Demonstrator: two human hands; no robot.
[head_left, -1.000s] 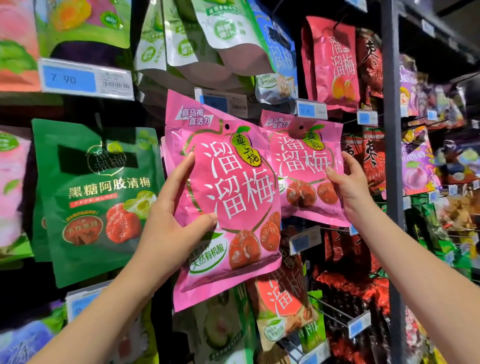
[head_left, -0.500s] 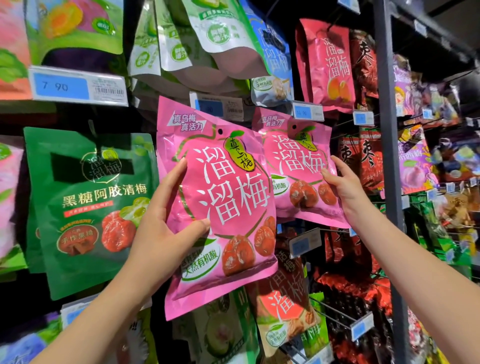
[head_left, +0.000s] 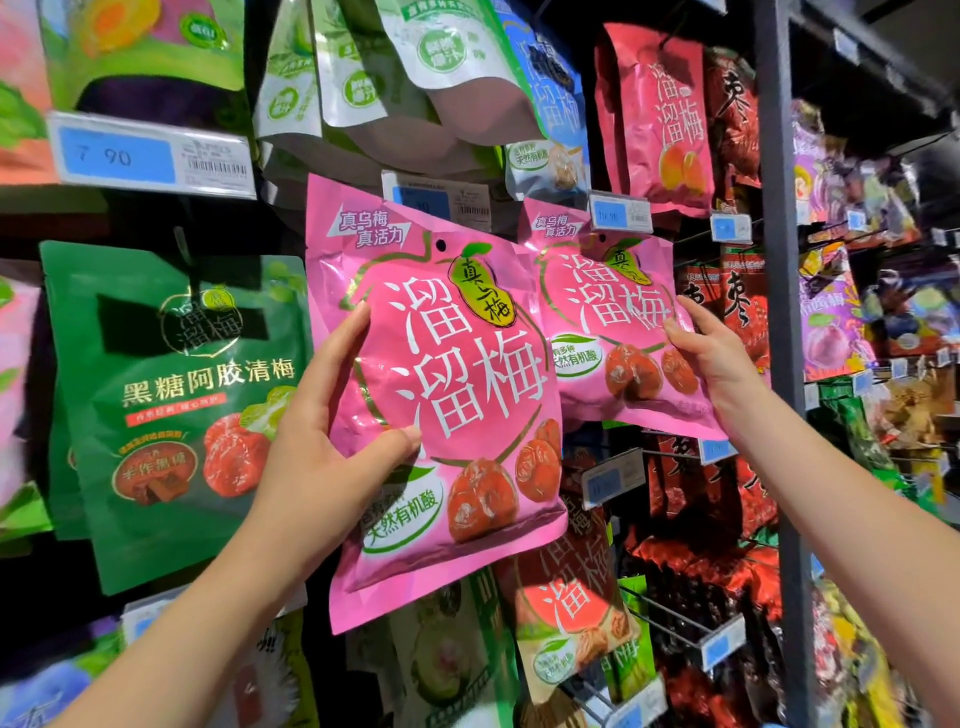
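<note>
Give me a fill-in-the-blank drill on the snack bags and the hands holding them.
The left hand grips the front bag, whose colour is ____.
The right hand holds the rear bag by its ____ edge.
The big hanging bag beside the left hand is ____.
The upper-left price tag reads ____.
Missing: pink; right; green; 7 90.

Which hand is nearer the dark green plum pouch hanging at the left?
Left. The left hand, gripping the front pink pouch, sits just right of the green pouch; the right hand holds the rear pink pouch, farther right.
</note>
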